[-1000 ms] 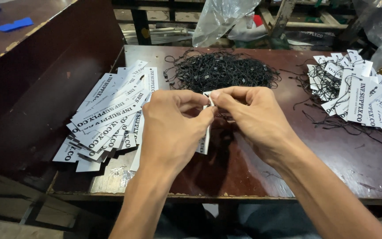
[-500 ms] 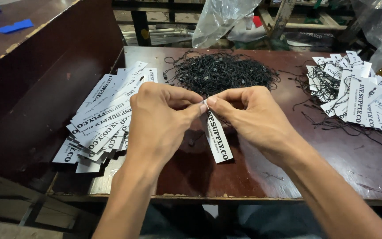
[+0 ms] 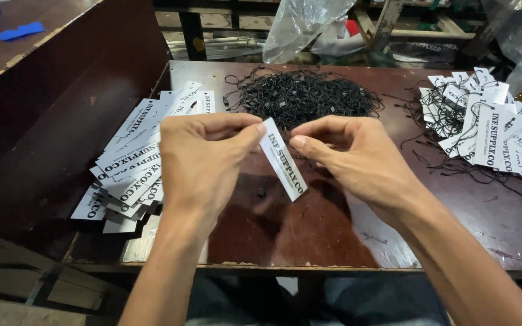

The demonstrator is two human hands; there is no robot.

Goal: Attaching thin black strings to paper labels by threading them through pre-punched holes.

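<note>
My left hand [image 3: 203, 157] pinches the top end of a white paper hang tag [image 3: 284, 161] with black print, which hangs slanting down to the right above the brown table [image 3: 333, 235]. My right hand [image 3: 357, 160] is right beside the tag's top, thumb and forefinger pinched together; a thin black string in them is too small to tell. Behind the hands lies a heap of black strings [image 3: 306, 96]. A fanned stack of plain tags [image 3: 137, 160] lies to the left. Tags with strings attached [image 3: 490, 130] are piled at the right.
A dark wooden partition [image 3: 61, 133] rises along the table's left side, with blue scraps [image 3: 16, 30] on its top. Clear plastic bags [image 3: 309, 24] and wooden shelving stand behind the table. The table's front edge is chipped.
The tag has swung from hidden between my hands to hanging in plain sight, and my hands have drawn slightly apart, the right one pulling away from the tag's top.
</note>
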